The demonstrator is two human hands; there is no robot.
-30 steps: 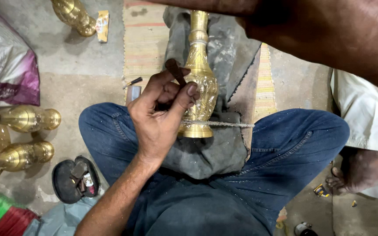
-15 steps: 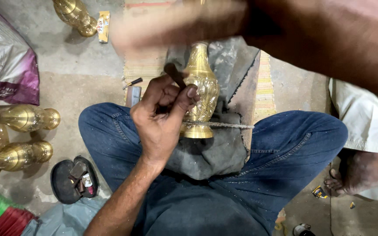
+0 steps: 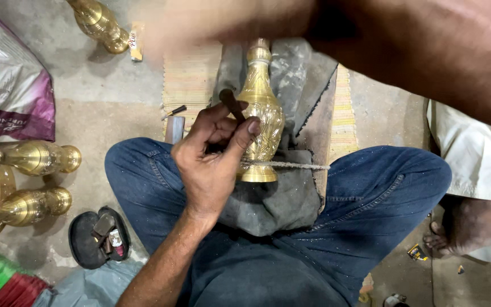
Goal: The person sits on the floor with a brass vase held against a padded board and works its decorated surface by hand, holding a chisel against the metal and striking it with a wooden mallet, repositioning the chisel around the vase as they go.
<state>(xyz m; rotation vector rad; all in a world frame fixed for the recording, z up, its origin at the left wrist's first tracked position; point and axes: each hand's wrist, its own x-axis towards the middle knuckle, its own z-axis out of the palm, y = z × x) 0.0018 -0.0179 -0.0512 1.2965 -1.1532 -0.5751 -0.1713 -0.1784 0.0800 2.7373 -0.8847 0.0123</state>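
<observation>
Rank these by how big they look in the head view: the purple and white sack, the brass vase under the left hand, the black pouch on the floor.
1. Purple and white sack, though cut off by the frame edge.
2. Brass vase under the left hand.
3. Black pouch.
The vase and pouch look close in size; that order is unsure.

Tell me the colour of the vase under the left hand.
Shiny golden brass, with engraved patterning on the vase body, beside the left hand; seen in the head view.

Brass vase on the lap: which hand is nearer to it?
Left. The left hand rests against the brass vase, pressing a small tool to its side. The right hand is a blur above the vase's neck, apart from it.
</observation>
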